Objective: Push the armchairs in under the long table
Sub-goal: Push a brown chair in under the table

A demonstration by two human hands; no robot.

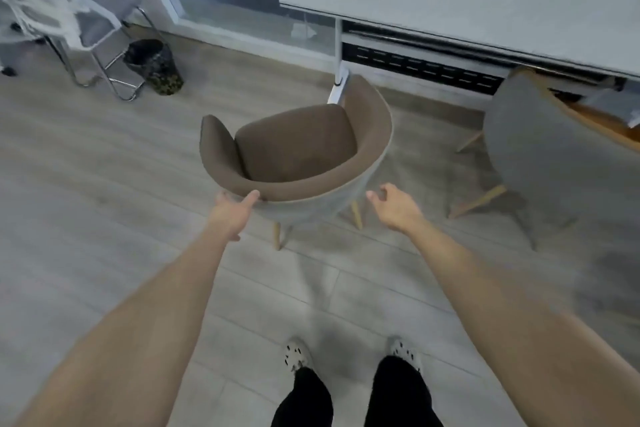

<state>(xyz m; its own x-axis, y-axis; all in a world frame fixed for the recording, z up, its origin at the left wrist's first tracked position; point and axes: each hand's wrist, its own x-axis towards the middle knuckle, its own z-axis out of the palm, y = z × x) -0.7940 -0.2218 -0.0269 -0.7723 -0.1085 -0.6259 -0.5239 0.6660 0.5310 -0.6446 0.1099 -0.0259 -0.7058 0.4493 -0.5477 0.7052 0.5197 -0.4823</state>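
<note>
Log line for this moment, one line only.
left hand touching brown armchair backrest | right hand open, apart | armchair outside long table | grey armchair partly under

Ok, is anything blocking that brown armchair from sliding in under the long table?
Yes: the table's white leg stands right at the far rim of the brown armchair, between it and the space under the long table. A straight push would likely hit it. The floor to the right of the leg looks open.

A dark waste bin (154, 66) stands beside what looks like a chrome-framed chair (86, 31).
</note>
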